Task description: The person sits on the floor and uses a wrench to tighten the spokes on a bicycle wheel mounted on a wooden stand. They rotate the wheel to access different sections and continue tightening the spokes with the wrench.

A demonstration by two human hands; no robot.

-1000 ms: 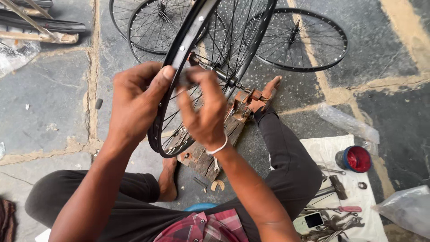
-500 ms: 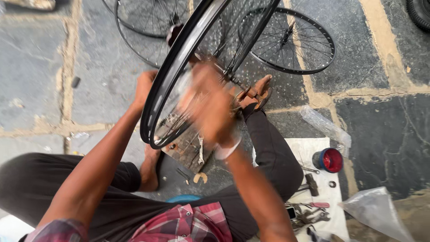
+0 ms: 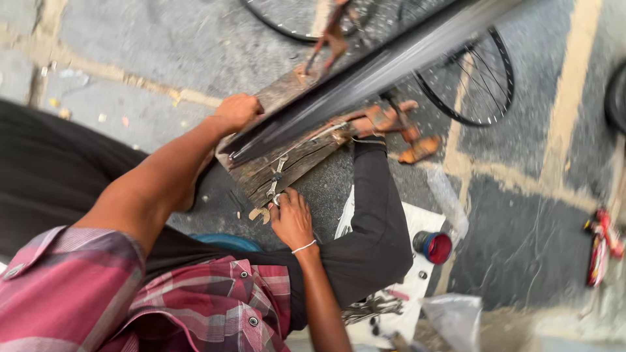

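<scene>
hands point(image 3: 238, 111) 2; bicycle rims point(image 3: 365, 81) 3; wooden board point(image 3: 293, 163) 1; red tin point(image 3: 433, 248) 1; spanners point(image 3: 277, 179) 2

A red-and-pink plaid shirt point(image 3: 195, 306) with snap buttons, dark trousers point(image 3: 372, 221), and a thin white bracelet point(image 3: 304, 246).

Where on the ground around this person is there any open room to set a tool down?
Bare paving lies upper left, above the left hand, and at right between the red-capped container and the red object. It is crowded at the wooden board, where the right hand touches small tools under the wheel rim, and on the white cloth.
</scene>
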